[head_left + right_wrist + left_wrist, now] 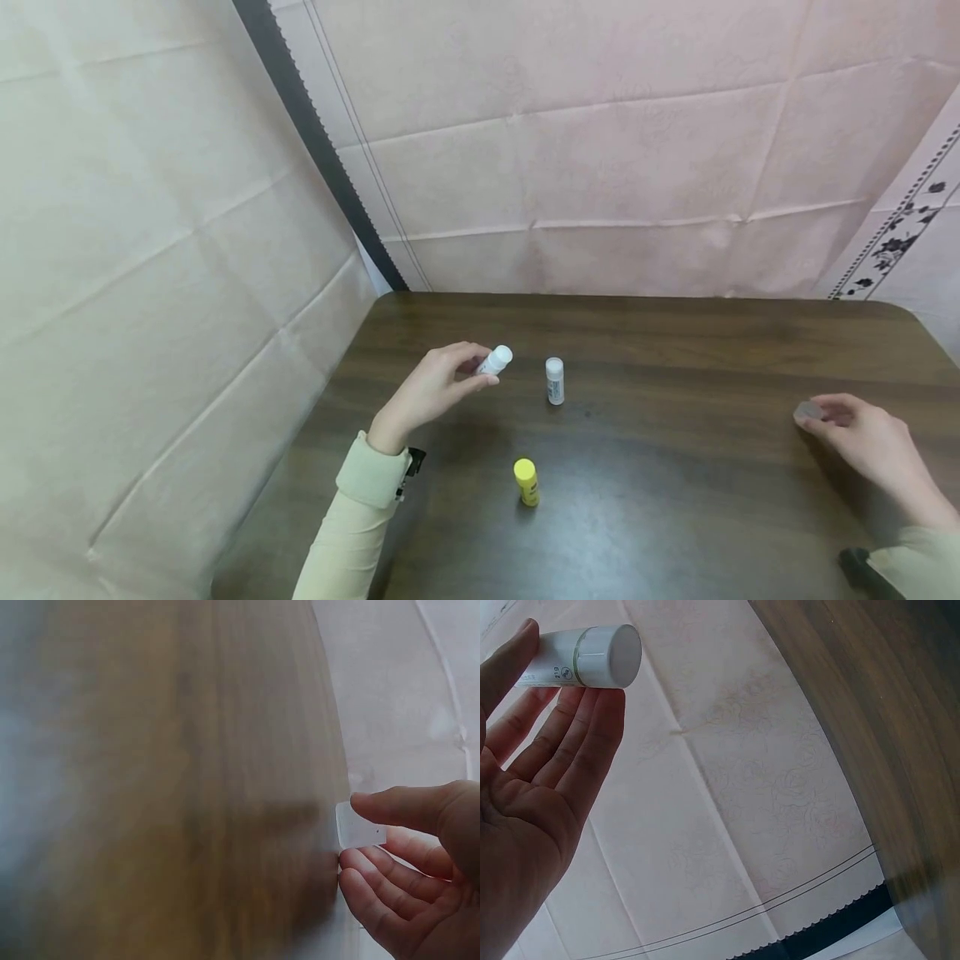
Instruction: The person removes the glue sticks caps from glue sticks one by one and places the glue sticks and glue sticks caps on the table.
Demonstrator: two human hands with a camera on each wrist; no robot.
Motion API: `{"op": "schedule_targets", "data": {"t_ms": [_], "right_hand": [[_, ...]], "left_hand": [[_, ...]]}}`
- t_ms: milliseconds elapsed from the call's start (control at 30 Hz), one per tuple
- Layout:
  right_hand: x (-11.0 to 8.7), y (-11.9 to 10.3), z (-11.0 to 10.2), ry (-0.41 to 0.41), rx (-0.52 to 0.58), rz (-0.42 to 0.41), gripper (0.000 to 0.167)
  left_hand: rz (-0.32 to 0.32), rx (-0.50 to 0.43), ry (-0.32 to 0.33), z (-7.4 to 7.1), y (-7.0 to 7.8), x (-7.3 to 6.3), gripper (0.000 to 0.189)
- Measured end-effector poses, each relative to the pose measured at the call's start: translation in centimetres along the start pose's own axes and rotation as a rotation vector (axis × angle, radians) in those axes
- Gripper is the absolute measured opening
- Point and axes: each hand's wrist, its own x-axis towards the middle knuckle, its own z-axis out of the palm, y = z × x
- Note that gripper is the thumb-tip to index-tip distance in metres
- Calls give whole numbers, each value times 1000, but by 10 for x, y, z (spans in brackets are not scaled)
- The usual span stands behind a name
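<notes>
My left hand (pixel 431 392) pinches a white glue stick (pixel 497 360) between thumb and fingers, tilted above the table. In the left wrist view the same glue stick (pixel 592 657) shows small print and a thin seam line near its flat end. Far to the right, my right hand (pixel 870 440) holds a small translucent cap (pixel 807 411) by thumb and fingertips. The right wrist view shows this cap (pixel 358 826) side-on. Another white glue stick (pixel 555 382) stands upright to the right of my left hand. Nearer to me stands a yellow glue stick (pixel 527 483).
The dark wooden table (pixel 675 517) spreads under both hands. Pale creased cloth (pixel 637 158) hangs behind its far edge, and more cloth (pixel 150 250) hangs along the left side. A dark band (pixel 322 142) runs down where the cloths meet.
</notes>
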Motion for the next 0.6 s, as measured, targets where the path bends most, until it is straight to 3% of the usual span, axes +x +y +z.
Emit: {"op": "schedule_targets", "data": {"t_ms": [400,600], "right_hand": [[23,-16,8,-45,28,-63,47],[29,-20,8,-93,29,-40,51]], "left_hand": [[12,-24,-7,3,2,-1,32],[12,-16,-7,4,2,-1,32]]}}
